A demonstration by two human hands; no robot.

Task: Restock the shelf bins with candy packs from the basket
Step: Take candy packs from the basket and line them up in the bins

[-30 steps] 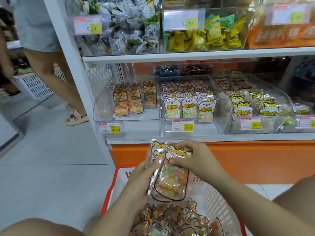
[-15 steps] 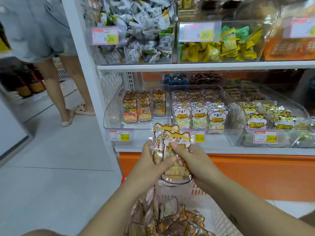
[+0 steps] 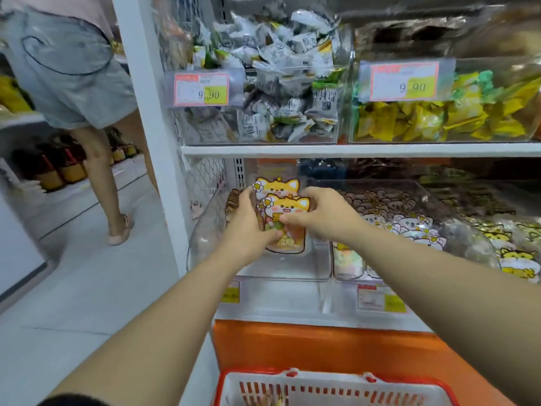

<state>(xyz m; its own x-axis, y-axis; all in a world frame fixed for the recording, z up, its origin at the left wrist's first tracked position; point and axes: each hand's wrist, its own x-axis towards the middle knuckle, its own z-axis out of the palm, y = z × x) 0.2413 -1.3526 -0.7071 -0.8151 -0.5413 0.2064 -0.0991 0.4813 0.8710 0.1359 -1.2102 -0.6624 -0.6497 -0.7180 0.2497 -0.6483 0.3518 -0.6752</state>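
Two candy packs with orange cat faces and coloured sweets stand upright between my hands, inside the leftmost clear bin of the lower shelf. My left hand grips their left side and my right hand pinches their right side. More of the same packs sit behind my left hand, mostly hidden. The red and white basket is at the bottom edge, below the shelf; its contents are barely visible.
The neighbouring bin holds rows of white-faced candy packs. The upper shelf carries bins of wrapped sweets with price tags. A white upright post borders the shelf on the left. A person stands in the aisle beyond it.
Both hands lifted the candy packs from above the basket up and forward into the leftmost lower bin. The view moved closer to the shelf, and the person in the aisle stepped nearer.
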